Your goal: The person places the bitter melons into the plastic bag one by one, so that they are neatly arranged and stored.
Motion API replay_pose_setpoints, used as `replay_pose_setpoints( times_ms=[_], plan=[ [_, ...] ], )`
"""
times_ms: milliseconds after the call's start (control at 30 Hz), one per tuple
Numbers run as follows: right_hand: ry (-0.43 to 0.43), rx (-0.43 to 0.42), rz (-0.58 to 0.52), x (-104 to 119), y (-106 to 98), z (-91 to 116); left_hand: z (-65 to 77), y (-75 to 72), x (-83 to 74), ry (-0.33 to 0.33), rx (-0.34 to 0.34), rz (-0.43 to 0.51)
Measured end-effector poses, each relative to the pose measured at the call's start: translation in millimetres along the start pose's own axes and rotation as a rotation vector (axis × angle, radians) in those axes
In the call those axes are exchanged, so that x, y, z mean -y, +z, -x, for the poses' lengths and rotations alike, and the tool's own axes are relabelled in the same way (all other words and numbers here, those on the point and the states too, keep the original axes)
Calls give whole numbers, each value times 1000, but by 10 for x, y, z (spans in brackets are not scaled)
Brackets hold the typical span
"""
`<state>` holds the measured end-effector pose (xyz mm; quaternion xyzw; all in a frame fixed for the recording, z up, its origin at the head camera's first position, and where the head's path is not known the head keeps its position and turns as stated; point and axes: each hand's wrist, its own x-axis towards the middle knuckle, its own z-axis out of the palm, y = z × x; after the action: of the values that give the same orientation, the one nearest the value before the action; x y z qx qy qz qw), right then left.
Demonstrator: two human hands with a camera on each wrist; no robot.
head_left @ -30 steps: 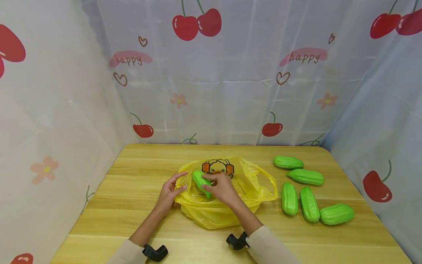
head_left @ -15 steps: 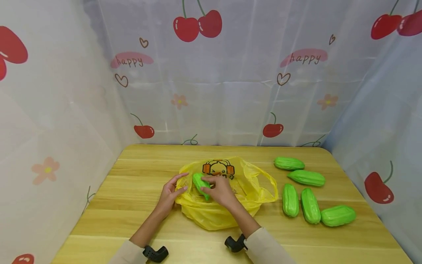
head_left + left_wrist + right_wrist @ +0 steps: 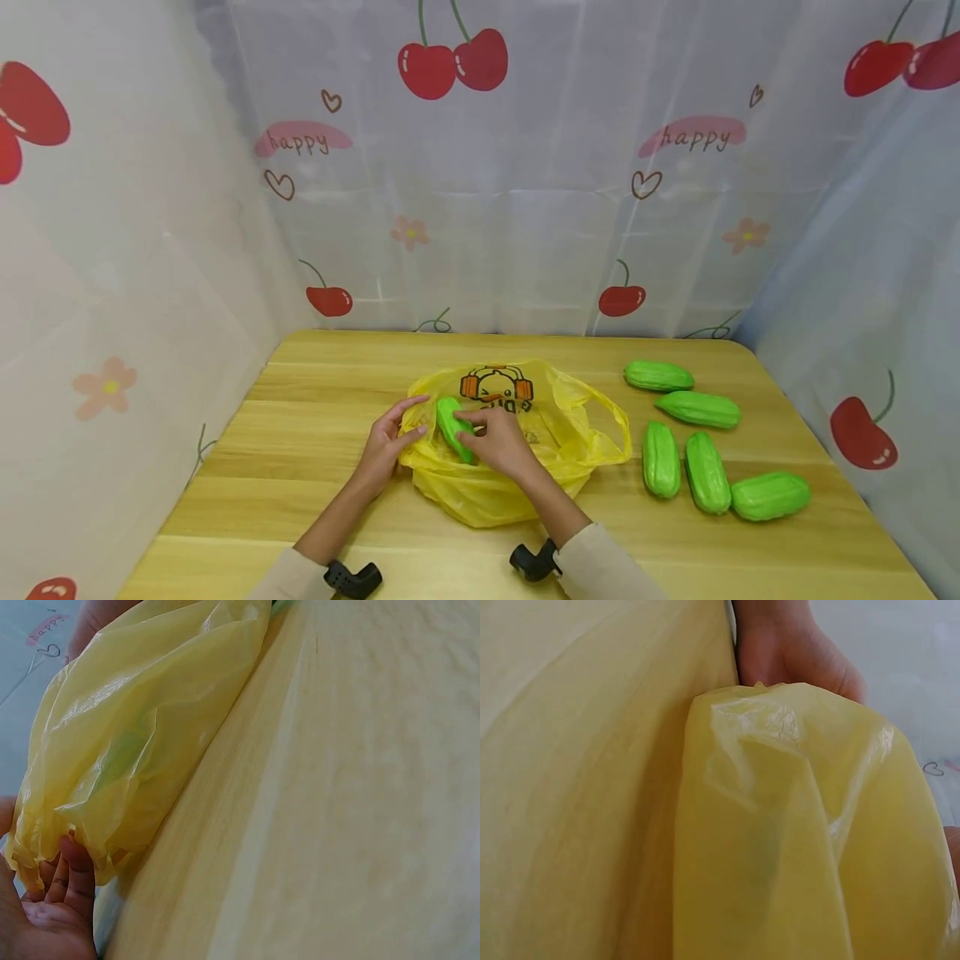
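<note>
A yellow plastic bag [image 3: 491, 496] with a printed duck lies with its mouth spread wide. My left hand [image 3: 386, 442] grips the bag's left rim; the left wrist view has its fingers [image 3: 77, 874] curled at the gathered edge. Between the thumb and fingers of my right hand [image 3: 498, 440], a bright green ridged gourd [image 3: 452, 429] is pinched inside the bag's mouth, slanting, its lower tip by the front rim. In the right wrist view the bag's side hides most of the right hand, and a faint green patch shows through the plastic.
To the bag's right lie several more green gourds, one at the back [image 3: 658, 376], another at the far right [image 3: 771, 496]. A bag handle [image 3: 611, 417] loops out toward them. Behind the wooden table [image 3: 315, 358] hangs a cherry-print curtain [image 3: 517, 233].
My right hand has lowered the gourd a little deeper into the bag. The left hand keeps its hold on the rim, and the view has tilted slightly.
</note>
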<state>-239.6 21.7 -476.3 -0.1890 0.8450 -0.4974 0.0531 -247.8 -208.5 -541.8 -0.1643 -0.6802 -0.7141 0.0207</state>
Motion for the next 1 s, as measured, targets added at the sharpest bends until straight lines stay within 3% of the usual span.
replay_pose_setpoints(
  times_ms=[367, 1000],
  plan=[
    [-27, 11, 25, -44, 30, 8, 14, 6, 13, -6, 2, -10],
    [3, 44, -2, -44, 25, 2, 3, 9, -13, -7, 1, -16]
  ],
)
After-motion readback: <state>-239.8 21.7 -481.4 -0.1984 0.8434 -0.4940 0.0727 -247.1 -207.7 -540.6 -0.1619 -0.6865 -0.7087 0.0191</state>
